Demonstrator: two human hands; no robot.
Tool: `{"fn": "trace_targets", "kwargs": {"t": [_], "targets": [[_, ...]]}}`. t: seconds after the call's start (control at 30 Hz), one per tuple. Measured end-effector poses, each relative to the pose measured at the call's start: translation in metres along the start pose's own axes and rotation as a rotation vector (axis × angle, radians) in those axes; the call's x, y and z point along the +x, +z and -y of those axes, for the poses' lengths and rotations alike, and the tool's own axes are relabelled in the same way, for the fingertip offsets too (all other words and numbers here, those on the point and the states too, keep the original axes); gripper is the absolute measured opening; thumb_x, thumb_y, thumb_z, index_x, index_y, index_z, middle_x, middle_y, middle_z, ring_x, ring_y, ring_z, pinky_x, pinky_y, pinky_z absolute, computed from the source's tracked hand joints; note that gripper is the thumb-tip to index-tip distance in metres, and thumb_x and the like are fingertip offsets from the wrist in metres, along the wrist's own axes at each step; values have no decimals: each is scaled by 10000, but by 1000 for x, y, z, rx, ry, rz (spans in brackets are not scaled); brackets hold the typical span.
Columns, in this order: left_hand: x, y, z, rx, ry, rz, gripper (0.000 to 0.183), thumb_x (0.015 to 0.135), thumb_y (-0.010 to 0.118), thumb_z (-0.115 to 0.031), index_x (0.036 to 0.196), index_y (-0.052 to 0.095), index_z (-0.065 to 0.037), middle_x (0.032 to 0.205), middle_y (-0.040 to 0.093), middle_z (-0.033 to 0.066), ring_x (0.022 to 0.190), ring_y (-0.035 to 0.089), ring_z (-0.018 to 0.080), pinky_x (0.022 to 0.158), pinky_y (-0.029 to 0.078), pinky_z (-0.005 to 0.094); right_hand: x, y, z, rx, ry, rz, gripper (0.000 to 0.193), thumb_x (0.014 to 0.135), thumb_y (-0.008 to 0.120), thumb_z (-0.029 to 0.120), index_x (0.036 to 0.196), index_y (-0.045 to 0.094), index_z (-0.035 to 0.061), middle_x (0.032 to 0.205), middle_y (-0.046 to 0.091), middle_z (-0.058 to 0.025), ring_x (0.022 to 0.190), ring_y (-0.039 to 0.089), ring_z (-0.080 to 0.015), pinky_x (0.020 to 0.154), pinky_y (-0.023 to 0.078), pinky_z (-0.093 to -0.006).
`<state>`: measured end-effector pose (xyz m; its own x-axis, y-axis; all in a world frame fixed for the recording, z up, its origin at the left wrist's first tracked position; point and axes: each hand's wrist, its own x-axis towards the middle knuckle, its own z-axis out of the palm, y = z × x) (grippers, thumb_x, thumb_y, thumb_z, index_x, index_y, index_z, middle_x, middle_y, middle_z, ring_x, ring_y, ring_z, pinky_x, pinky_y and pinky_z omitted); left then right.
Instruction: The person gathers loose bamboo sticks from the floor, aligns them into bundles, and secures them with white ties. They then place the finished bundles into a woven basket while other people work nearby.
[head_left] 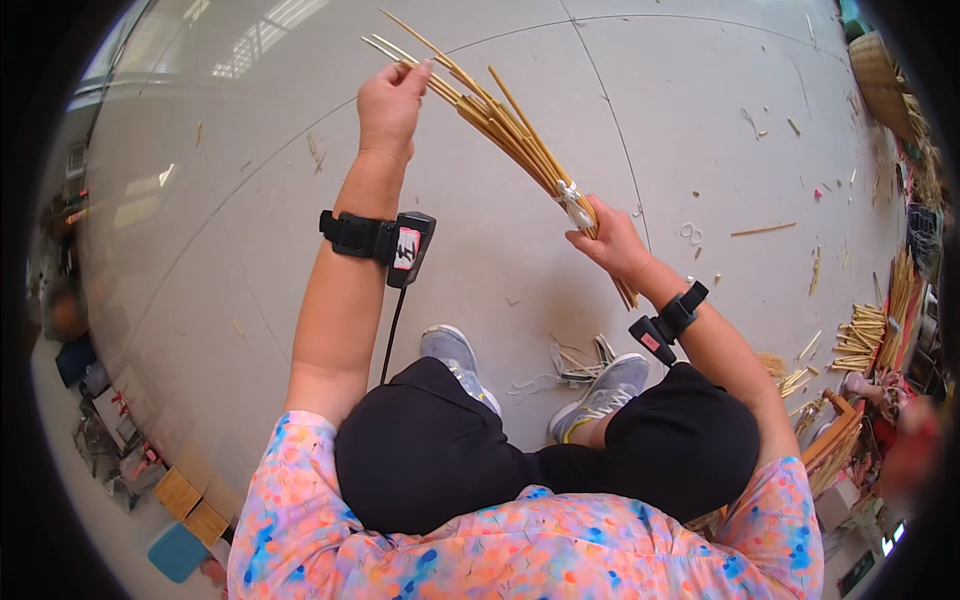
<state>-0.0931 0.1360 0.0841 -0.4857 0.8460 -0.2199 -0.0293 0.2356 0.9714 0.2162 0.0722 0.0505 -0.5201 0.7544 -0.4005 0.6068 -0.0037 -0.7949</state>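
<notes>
A bundle of thin bamboo sticks (510, 132) slants from upper left to lower right above the grey floor. It is tied with a white string (574, 203) near its lower end. My right hand (610, 243) grips the bundle just below the tie. My left hand (391, 100) is raised at the spread upper tips and pinches a few of the sticks there. Both wrists carry black strap-on devices, and a cable hangs from the left one.
Cut strips and string scraps (575, 362) lie by my grey shoes. More stick bundles (862, 335) and a woven basket (880, 62) sit at the right. Loose splinters dot the tiled floor (250, 200). Boxes and clutter line the left edge.
</notes>
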Motion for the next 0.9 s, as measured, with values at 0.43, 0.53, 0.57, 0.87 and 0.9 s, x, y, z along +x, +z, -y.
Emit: {"fn": "trace_targets", "kwargs": {"t": [0.43, 0.53, 0.57, 0.87, 0.9], "targets": [[-6, 0, -2, 104, -170, 118, 256, 806, 695, -207, 644, 606, -31, 583, 463, -35, 555, 369, 60, 498, 303, 232, -4, -4, -6, 22, 13, 57, 310, 767, 679, 192, 974, 512, 32, 746, 582, -161, 690, 558, -316, 656, 461, -381], [-7, 6, 9, 191, -88, 165, 230, 838, 664, -213, 707, 622, -28, 596, 467, -36, 540, 360, 46, 478, 292, 215, -4, -4, -7, 41, 14, 47, 316, 766, 683, 192, 982, 516, 32, 747, 580, -155, 691, 555, -296, 656, 461, -371], [-9, 8, 11, 212, -88, 196, 213, 855, 649, -223, 770, 627, -28, 607, 464, -39, 528, 351, 35, 465, 277, 198, -5, -2, -7, 38, 18, 43, 317, 766, 684, 192, 983, 517, 33, 746, 579, -153, 690, 553, -289, 656, 462, -368], [-25, -2, 40, 119, -159, 153, 233, 902, 574, -173, 1069, 583, -10, 725, 549, 12, 538, 425, 43, 480, 349, 182, -28, 22, -32, 218, 306, 356, 352, 719, 713, 252, 964, 558, 51, 727, 597, -113, 709, 598, -240, 649, 485, -363], [-23, -1, 40, 138, -157, 194, 227, 901, 572, -170, 1062, 585, -9, 726, 550, 11, 540, 428, 43, 481, 350, 183, -32, 20, -45, 122, 276, 333, 352, 708, 715, 263, 949, 569, 52, 733, 606, -118, 716, 605, -251, 654, 486, -372]]}}
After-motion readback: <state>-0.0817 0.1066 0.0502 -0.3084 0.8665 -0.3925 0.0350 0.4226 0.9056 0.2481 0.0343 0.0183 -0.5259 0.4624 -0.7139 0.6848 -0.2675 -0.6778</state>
